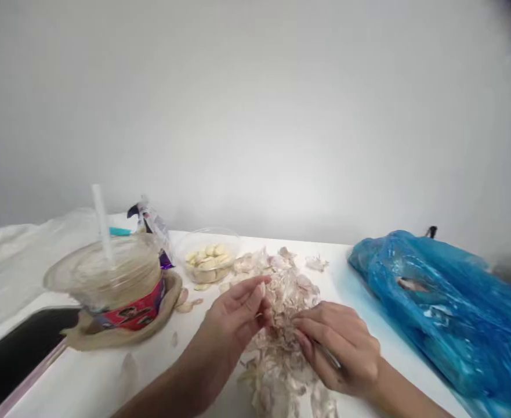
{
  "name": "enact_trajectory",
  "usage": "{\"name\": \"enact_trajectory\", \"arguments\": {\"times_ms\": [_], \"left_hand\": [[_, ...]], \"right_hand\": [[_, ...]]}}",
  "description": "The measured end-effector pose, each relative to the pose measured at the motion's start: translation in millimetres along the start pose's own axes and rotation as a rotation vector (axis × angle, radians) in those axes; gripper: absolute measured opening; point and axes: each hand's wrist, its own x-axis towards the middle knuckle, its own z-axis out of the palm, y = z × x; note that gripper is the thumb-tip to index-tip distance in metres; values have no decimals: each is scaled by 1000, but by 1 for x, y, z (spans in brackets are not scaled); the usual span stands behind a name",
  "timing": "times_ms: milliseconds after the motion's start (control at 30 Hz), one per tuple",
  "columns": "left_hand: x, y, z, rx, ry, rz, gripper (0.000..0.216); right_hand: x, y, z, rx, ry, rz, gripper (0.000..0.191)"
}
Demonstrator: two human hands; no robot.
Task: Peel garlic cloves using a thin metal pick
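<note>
My left hand (233, 319) is closed in a pinch, with a pale garlic clove (261, 289) between thumb and fingertips. Just to its right, my right hand (340, 345) has its fingers curled around a thin, metallic-looking tool (331, 355); most of it is hidden in the palm, so its kind does not show. Both hands are over a loose heap of papery garlic skins (287, 296) on the white table. Behind the left hand, a clear round plastic bowl (209, 273) contains several peeled garlic cloves (209, 254). A few unpeeled cloves (185, 302) lie beside the bowl.
At left stands a large plastic cup (129, 290) with a white straw (102, 223), a brown cloth or bag around its base. A dark flat device (24, 348) lies in front. A crumpled snack wrapper (153, 223) is behind the cup. Blue plastic bag (446, 307) fills the right side.
</note>
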Motion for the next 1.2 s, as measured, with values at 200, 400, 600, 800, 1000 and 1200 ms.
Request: {"name": "enact_trajectory", "arguments": {"times_ms": [200,400,600,800,1000,1200], "left_hand": [[1,-6,-3,30,-34,17,11],[5,-14,-7,72,-50,-12,15],[0,-4,0,84,-83,-16,5],[1,-2,0,96,-108,21,5],[-1,0,-1,114,-78,51,17],[-4,-3,0,128,-89,34,19]], "right_hand": [[-4,0,2,23,-27,7,18],[-3,2,-2,7,-15,10,18],[0,7,-10,-63,19,-18,21],[0,12,-13,-106,34,-31,21],[-3,11,-10,-136,5,-58,18],[-2,8,-10,-197,-7,-175,21]]}}
